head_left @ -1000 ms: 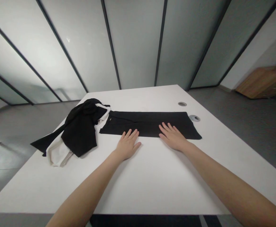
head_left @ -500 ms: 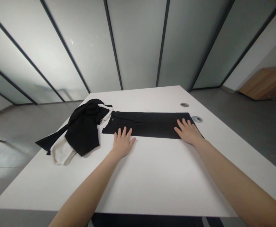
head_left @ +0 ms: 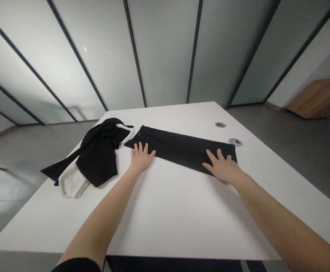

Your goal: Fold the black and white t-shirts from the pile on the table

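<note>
A pair of black trousers (head_left: 179,148), folded lengthwise into a flat strip, lies slantwise across the white table (head_left: 179,215). Its left end sits farther from me than its right end. My left hand (head_left: 141,158) rests with spread fingers on the near edge at the left end. On the right end, my right hand (head_left: 223,167) lies flat with its fingers apart, and its fingertips press on the cloth. Neither hand grasps anything. Left of the trousers is a loose heap of black clothing (head_left: 98,158) with a white garment (head_left: 71,181) showing from under it.
Two round cable grommets (head_left: 220,124) (head_left: 235,142) are set in the table near its right edge. A frosted glass partition (head_left: 165,53) with dark frames stands behind the table. A wooden piece of furniture (head_left: 318,99) is on the floor at the far right.
The trousers have turned on the table: the left end went away from me, the right end came nearer. Both hands moved with it, the left forward, the right slightly back.
</note>
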### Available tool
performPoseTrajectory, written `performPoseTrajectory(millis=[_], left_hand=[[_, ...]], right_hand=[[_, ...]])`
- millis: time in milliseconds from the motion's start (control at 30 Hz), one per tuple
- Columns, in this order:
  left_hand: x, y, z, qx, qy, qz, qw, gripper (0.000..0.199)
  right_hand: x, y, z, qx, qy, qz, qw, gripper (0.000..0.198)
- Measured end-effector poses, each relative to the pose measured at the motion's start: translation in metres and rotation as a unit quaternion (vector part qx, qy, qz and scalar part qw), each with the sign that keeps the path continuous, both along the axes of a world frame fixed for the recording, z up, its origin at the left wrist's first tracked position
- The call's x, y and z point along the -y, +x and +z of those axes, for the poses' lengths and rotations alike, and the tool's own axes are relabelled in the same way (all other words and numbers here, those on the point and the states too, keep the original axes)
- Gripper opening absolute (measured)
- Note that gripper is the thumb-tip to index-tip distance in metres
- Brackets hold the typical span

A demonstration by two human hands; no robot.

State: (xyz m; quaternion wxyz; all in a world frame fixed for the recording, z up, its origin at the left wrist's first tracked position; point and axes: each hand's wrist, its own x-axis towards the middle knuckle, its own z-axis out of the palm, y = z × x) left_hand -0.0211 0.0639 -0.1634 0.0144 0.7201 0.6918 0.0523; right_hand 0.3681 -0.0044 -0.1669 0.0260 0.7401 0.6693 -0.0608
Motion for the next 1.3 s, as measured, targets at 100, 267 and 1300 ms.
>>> performPoseTrajectory(millis=[100, 267, 1300], left_hand=[[-0.023, 0.001, 0.003, -0.007, -0.003, -0.007, 1.000, 0.083], [-0.054, -0.001, 0.006, -0.006, -0.016, -0.039, 0.999, 0.079], [-0.072, 0.070, -0.007, 0.011, -0.012, -0.124, 0.992, 0.089]], right_hand=[[0.008, -0.008, 0.019, 0.005, -0.006, 0.047, 0.999, 0.094], [0.015, -0.019, 0.044, -0.078, -0.056, 0.204, 0.974, 0.053], [0.065, -0.117, 0.019, -0.246, -0.040, 0.557, 0.792, 0.068]])
